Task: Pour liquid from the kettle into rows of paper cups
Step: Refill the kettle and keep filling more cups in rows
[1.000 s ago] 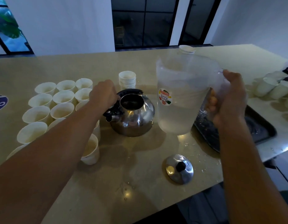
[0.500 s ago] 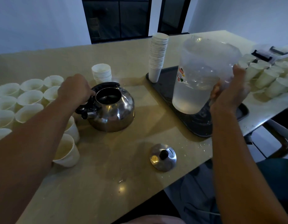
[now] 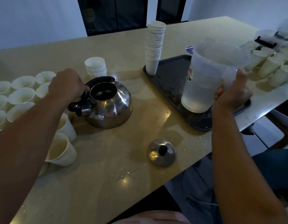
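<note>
Head view: left hand [image 3: 67, 85] curled on kettle [image 3: 107, 102] handle to steady it, right hand [image 3: 232, 92] gripping jug [image 3: 204, 78] handle, lowering onto tray [image 3: 169, 75], probably refilled.

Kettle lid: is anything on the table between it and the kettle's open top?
Nothing visible. The kettle lid lies on bare table in front of the kettle. The left hand grips the handle at the opening's left edge; the right hand holds the pitcher over the tray.
</note>
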The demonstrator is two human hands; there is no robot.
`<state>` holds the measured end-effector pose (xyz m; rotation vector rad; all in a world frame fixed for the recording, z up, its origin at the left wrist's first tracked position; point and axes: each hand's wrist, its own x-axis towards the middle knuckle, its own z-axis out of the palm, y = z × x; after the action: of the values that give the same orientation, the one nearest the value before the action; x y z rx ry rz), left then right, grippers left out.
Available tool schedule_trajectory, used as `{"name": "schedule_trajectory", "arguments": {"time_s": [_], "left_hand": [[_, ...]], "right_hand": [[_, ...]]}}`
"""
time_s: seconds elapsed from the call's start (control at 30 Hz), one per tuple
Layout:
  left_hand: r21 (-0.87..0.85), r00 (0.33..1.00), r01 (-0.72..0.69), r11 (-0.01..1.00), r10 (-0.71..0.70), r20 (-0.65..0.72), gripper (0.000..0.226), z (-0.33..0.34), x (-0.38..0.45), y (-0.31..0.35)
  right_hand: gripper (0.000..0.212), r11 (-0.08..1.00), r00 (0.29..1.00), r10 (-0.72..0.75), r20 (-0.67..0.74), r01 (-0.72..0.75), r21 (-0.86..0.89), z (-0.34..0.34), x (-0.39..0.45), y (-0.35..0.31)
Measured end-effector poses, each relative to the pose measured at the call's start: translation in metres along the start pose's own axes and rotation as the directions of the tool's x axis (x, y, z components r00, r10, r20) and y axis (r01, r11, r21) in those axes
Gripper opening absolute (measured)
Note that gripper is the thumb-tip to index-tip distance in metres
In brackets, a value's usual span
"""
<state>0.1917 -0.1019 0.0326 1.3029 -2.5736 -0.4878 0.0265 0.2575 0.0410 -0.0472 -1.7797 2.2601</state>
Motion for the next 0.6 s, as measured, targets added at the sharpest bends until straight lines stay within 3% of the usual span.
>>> {"name": "schedule_trajectory", "arguments": {"time_s": [0.17, 0.3, 0.37, 0.43, 0.5, 0.6], "left_hand": [[0.000, 1.000, -0.009, 1.000, 0.009, -0.004, 0.019, 0.001, -0.001, -0.001], [-0.023, 1.000, -0.016, 1.000, 0.015, -0.017, 0.019, 0.001, -0.002, -0.002], [-0.037, 1.000, -0.026, 0.999, 0.026, -0.016, 0.018, 0.000, -0.005, -0.004], [-0.051, 0.999, -0.034, 0.998, 0.033, -0.022, 0.018, 0.001, -0.007, -0.004], [-0.045, 0.999, -0.032, 0.998, 0.030, -0.034, 0.019, 0.001, -0.007, -0.004], [-0.040, 0.999, -0.017, 0.999, 0.015, -0.030, 0.020, 0.001, -0.006, -0.003]], "right_hand": [[0.048, 1.000, 1.000, -0.020, -0.011, 0.020, -0.021, -0.003, 0.002, 0.009], [0.037, 0.994, 0.979, -0.109, -0.172, 0.103, -0.039, 0.003, -0.004, 0.020], [0.021, 0.967, 0.932, -0.237, -0.273, 0.199, -0.160, 0.006, -0.007, 0.028], [0.030, 0.856, 0.818, -0.471, -0.331, 0.334, -0.395, 0.003, -0.013, 0.035], [0.038, 0.693, 0.729, -0.659, -0.182, 0.497, -0.522, 0.006, -0.034, 0.037], [0.032, 0.603, 0.722, -0.677, 0.143, 0.656, -0.455, 0.012, -0.069, 0.038]]}}
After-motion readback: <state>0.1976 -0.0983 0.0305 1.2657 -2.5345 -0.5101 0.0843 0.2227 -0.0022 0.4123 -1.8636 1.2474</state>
